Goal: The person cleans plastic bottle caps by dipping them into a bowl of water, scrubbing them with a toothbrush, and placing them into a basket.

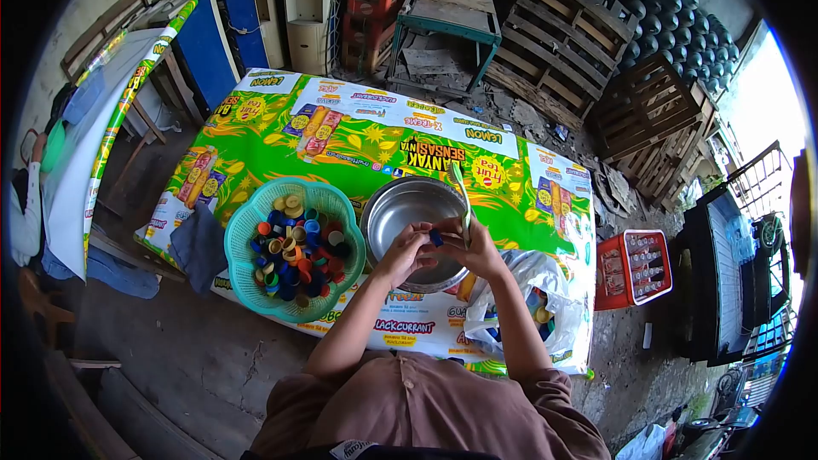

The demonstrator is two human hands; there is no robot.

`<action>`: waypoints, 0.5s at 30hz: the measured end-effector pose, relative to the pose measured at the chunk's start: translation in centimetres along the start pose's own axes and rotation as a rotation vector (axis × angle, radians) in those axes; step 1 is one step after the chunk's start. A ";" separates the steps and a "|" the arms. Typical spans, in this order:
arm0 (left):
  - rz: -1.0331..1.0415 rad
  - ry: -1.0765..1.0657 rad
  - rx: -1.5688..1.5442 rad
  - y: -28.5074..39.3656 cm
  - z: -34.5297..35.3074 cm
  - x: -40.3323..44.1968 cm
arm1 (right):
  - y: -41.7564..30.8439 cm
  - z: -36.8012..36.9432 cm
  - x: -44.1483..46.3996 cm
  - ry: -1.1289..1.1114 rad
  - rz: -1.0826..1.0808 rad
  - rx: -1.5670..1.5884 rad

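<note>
Both my hands meet over the metal bowl (400,204). My left hand (407,251) has its fingers closed on a dark blue cap (436,238). My right hand (474,249) touches the same cap from the other side and also grips a slim tool with a pale green handle (460,181), which points up past the bowl's right rim. Left of the bowl stands a turquoise plastic basket (240,268) with several bottle caps (294,247) in blue, orange, white and green. By my right forearm lies a clear plastic bag (511,290) with more caps inside.
A green printed cover (358,149) lies over the table, with a dark cloth (198,247) at its left edge. Right of the table stands a red crate (612,271). Behind are a small table (447,4) and wooden pallets (554,34). At far left, another person's arm (34,196) shows.
</note>
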State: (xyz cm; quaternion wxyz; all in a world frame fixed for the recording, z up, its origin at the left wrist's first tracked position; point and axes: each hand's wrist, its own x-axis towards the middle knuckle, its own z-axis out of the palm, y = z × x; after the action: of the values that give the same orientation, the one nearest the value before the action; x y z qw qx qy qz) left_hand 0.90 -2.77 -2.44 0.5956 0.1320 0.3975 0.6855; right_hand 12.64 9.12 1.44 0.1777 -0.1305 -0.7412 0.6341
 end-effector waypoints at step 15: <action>-0.041 -0.098 -0.313 -0.5 -0.7 -0.1 | -1.5 -0.3 0.4 -0.012 0.038 -0.103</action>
State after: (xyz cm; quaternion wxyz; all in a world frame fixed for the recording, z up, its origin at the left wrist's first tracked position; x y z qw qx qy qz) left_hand 0.79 -3.15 -3.24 0.6413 0.0629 0.2590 0.7195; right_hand 12.48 9.27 2.96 0.1542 -0.1495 -0.7712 0.5993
